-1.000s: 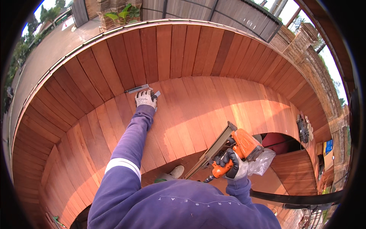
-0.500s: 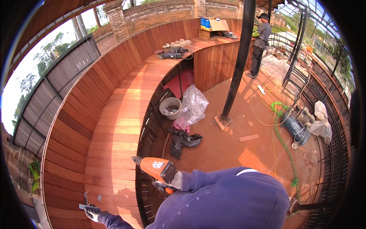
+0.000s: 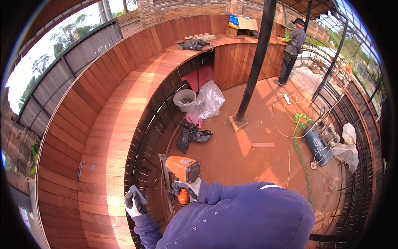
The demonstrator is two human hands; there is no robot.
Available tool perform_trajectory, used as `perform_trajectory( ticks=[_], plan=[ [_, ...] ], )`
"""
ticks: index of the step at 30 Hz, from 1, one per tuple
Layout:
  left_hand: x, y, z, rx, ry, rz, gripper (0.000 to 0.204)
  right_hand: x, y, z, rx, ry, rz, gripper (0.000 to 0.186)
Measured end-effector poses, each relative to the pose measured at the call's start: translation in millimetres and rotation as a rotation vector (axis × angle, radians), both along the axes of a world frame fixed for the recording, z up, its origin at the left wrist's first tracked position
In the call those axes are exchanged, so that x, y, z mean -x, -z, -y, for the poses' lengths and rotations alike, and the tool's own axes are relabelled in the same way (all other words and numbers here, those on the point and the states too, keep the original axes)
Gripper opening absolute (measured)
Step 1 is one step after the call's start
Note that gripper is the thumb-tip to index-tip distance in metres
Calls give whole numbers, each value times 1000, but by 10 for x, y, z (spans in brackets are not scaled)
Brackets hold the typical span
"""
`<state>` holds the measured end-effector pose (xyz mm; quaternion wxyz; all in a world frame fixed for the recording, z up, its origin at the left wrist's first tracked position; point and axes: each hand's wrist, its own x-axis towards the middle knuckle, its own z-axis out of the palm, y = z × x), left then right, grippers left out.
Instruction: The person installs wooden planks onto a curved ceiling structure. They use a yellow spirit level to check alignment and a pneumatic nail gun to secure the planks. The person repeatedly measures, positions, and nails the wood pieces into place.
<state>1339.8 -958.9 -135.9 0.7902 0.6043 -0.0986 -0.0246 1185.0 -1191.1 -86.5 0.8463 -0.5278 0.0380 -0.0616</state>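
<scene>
My right hand, in a dark-palmed glove, is wrapped round the handle of an orange nail gun. The gun hangs over the inner edge of the curved bench, with its long dark magazine pointing down. My left hand, gloved too, is at the bench's inner edge. Its fingers are closed on a flat grey strip of nails, held a short way left of the gun. Farther left, a thin grey strip and a small grey piece lie on the wooden seat.
The curved wooden bench sweeps round to power tools and a cardboard box. A black post stands mid-floor. A bucket, plastic bags, a green coiled hose and a compressor surround it. A co-worker stands beyond.
My left hand has lifted the nail strip off the seat side and moved right, toward the nail gun. The gun has turned, its magazine now showing. The view has shifted.
</scene>
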Motion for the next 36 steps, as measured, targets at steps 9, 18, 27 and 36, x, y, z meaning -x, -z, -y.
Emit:
perform_trajectory(
  ticks=[9, 18, 27, 36],
  plan=[
    [1155, -999, 572, -543, 62, 219, 26, 668, -142, 158, 167, -12, 166, 5],
    [2234, -624, 1046, -831, -254, 121, 21, 1140, 14, 507, -242, -397, -146, 10],
    [3399, -553, 845, -1051, -705, 44, 21, 1511, 152, 266, -281, -896, -312, 9],
    [4476, -716, 381, -1199, -1049, 5, 23, 1991, -129, -417, -312, -1275, -356, 33]
  ],
)
